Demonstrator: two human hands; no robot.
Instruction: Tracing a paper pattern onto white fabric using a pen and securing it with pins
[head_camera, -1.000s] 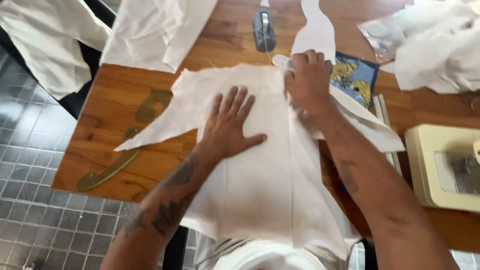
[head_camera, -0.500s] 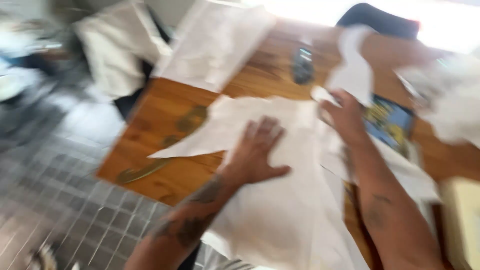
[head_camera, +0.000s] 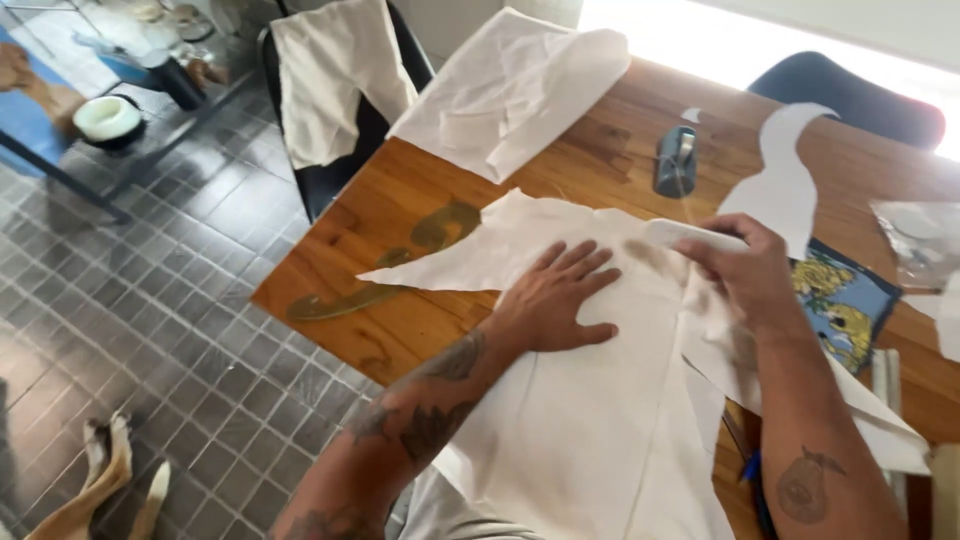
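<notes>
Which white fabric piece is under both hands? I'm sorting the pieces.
The large white fabric piece at the table's near edge: the left hand lies flat on it, the right hand grips its top. The others lie untouched.

Left hand (head_camera: 558, 298) flat, palm down, fingers spread toward far right, right hand (head_camera: 738, 275) curled closed, both tattooed forearms extended

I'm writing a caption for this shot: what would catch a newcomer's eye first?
First, the two tattooed forearms over the wooden table: the left hand lies flat on a large cream fabric piece, while the right hand grips a folded white edge beside it. Next, a white curved paper pattern lies beyond them, and an animal's paws show on the tiled floor at lower left.
</notes>
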